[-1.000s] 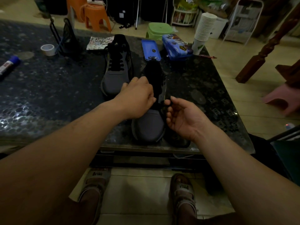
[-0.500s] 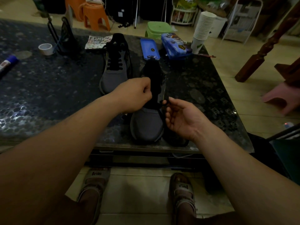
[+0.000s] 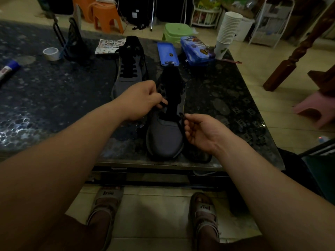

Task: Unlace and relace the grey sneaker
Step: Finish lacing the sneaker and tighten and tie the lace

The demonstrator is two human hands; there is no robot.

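Black lace [image 3: 181, 116] — apparently pinched by left hand [image 3: 143, 100] and right hand [image 3: 201, 132] — may slip, or skip dark eyelets [image 3: 161, 90] on the sneaker [image 3: 165, 137].

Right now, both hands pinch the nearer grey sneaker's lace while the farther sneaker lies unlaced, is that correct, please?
Not quite: the head view shows the farther sneaker laced. The left hand and right hand do pinch the lace of the nearer grey sneaker.

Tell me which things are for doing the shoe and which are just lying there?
For the job: near grey mesh sneaker, its black shoelace, left hand and right hand pinching it.
Lying about: second grey laced sneaker, white tape roll, blue tin pencil case, stacked white paper cups.
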